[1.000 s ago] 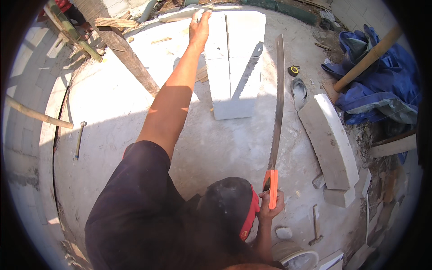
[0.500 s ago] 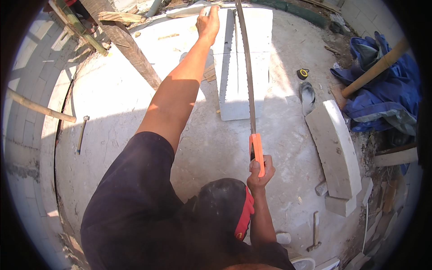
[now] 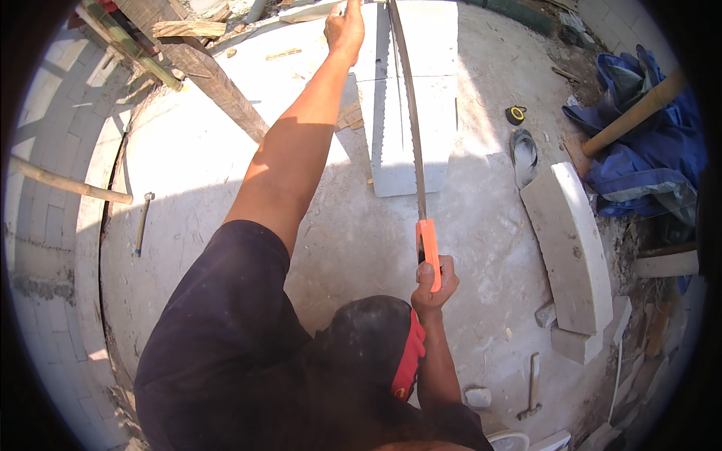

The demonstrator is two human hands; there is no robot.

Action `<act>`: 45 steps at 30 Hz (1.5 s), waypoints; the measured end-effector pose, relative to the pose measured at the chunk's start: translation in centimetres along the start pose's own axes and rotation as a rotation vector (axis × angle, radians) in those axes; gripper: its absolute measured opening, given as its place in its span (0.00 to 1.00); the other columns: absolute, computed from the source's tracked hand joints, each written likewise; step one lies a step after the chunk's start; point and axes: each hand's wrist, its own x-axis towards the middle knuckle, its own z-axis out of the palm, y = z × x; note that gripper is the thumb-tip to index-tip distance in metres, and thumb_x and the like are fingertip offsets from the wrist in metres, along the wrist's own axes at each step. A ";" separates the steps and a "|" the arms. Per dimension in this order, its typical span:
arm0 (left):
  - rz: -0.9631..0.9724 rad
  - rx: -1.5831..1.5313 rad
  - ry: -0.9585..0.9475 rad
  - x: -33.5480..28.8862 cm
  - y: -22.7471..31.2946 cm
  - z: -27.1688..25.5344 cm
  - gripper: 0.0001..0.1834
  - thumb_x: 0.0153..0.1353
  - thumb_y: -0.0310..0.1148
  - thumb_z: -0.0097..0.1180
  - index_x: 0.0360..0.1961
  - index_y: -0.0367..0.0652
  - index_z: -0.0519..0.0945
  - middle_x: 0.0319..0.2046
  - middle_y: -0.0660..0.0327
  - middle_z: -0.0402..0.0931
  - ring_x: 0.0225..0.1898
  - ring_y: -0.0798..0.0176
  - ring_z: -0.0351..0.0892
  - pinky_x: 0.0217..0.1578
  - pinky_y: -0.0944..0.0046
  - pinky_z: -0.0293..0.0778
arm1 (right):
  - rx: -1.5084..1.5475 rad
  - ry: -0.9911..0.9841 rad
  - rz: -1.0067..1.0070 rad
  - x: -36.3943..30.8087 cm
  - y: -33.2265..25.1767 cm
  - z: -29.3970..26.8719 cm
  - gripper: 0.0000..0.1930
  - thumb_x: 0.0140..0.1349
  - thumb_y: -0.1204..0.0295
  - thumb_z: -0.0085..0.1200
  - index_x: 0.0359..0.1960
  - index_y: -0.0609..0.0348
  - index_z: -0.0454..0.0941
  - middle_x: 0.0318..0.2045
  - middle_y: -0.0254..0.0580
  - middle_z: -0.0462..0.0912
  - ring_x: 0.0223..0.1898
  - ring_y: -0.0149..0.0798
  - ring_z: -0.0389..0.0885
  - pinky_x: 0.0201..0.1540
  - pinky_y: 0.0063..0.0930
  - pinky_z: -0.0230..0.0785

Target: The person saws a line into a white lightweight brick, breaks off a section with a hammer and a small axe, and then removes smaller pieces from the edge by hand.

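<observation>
My right hand (image 3: 436, 283) is closed round the orange handle (image 3: 429, 252) of a hand saw. The saw's long toothed blade (image 3: 414, 135) points away from me over a pale grey block (image 3: 434, 143), and its tip meets the upper picture edge. The blade's jagged shadow runs along the block's left part. A thin line crosses the block at its far part. My left arm reaches forward, and my left hand (image 3: 344, 34) is at the block's far left side. Its fingers look stretched out, partly cut off by the upper edge; whether they press on the block is unclear.
A second long block (image 3: 569, 248) lies right, beside a flip-flop (image 3: 523, 156) and tape measure (image 3: 515, 115). Blue tarpaulin (image 3: 647, 165) and a bamboo pole (image 3: 639, 113) fill the far right. One hammer (image 3: 533, 387) lies near right, another hammer-like tool (image 3: 143, 224) left. A timber post (image 3: 218, 86) slants far left.
The view has shifted slightly, so the block and my left hand sit higher in the picture. My right hand keeps its grip on the saw, with little visible movement.
</observation>
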 end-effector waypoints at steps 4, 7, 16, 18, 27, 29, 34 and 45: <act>0.006 0.022 0.010 0.2 -0.6 0.2 0.39 0.62 0.58 0.54 0.63 0.36 0.74 0.54 0.35 0.77 0.56 0.38 0.77 0.59 0.49 0.70 | -0.024 -0.041 0.038 1.5 -0.7 0.2 0.14 0.70 0.69 0.52 0.27 0.61 0.67 0.15 0.33 0.67 0.17 0.24 0.63 0.19 0.25 0.55; 0.026 0.072 0.012 0.5 -1.1 -0.6 0.38 0.62 0.58 0.54 0.62 0.35 0.75 0.54 0.35 0.77 0.56 0.38 0.77 0.58 0.48 0.70 | 0.011 -0.082 0.123 2.3 -0.7 1.2 0.15 0.70 0.69 0.51 0.26 0.61 0.66 0.14 0.33 0.66 0.16 0.23 0.62 0.19 0.25 0.53; 0.053 0.091 0.006 0.5 -1.5 -0.4 0.37 0.63 0.57 0.54 0.60 0.35 0.75 0.52 0.35 0.78 0.54 0.39 0.78 0.56 0.48 0.71 | -0.210 -0.058 0.398 -11.6 -3.2 -10.1 0.17 0.71 0.64 0.50 0.25 0.63 0.71 0.15 0.37 0.72 0.17 0.28 0.70 0.21 0.28 0.61; 0.041 0.097 0.017 1.0 -2.5 -1.4 0.36 0.63 0.57 0.54 0.60 0.35 0.76 0.51 0.35 0.78 0.54 0.39 0.78 0.56 0.48 0.71 | -0.239 -0.113 0.263 -11.6 -5.1 -9.7 0.18 0.73 0.62 0.49 0.25 0.60 0.69 0.14 0.33 0.70 0.14 0.25 0.65 0.18 0.24 0.59; 0.022 0.117 0.042 1.9 -3.3 0.4 0.35 0.64 0.56 0.53 0.58 0.35 0.77 0.49 0.36 0.78 0.52 0.39 0.79 0.54 0.47 0.72 | -0.083 -0.106 0.052 2.0 -4.3 -3.4 0.18 0.73 0.62 0.48 0.26 0.60 0.68 0.15 0.34 0.71 0.16 0.24 0.66 0.19 0.23 0.58; 0.025 0.119 0.052 1.7 -3.3 0.5 0.34 0.65 0.56 0.53 0.57 0.34 0.77 0.49 0.36 0.79 0.51 0.39 0.79 0.54 0.47 0.72 | -0.063 -0.122 0.040 3.2 -2.7 -2.2 0.18 0.73 0.62 0.49 0.26 0.60 0.67 0.16 0.33 0.70 0.17 0.25 0.66 0.20 0.23 0.58; 0.043 0.150 0.059 2.1 -2.9 0.2 0.33 0.65 0.56 0.53 0.56 0.34 0.77 0.48 0.36 0.79 0.50 0.39 0.79 0.53 0.47 0.72 | -0.062 -0.117 0.026 2.9 -1.4 -1.9 0.19 0.73 0.61 0.49 0.26 0.60 0.67 0.15 0.32 0.69 0.17 0.24 0.66 0.20 0.23 0.58; 0.079 0.135 0.025 0.7 -1.7 -0.3 0.32 0.67 0.55 0.52 0.54 0.34 0.78 0.45 0.36 0.80 0.48 0.40 0.80 0.51 0.47 0.73 | 0.066 -0.076 0.332 -5.7 2.2 -6.0 0.15 0.71 0.69 0.51 0.25 0.61 0.68 0.13 0.35 0.65 0.14 0.25 0.64 0.18 0.27 0.55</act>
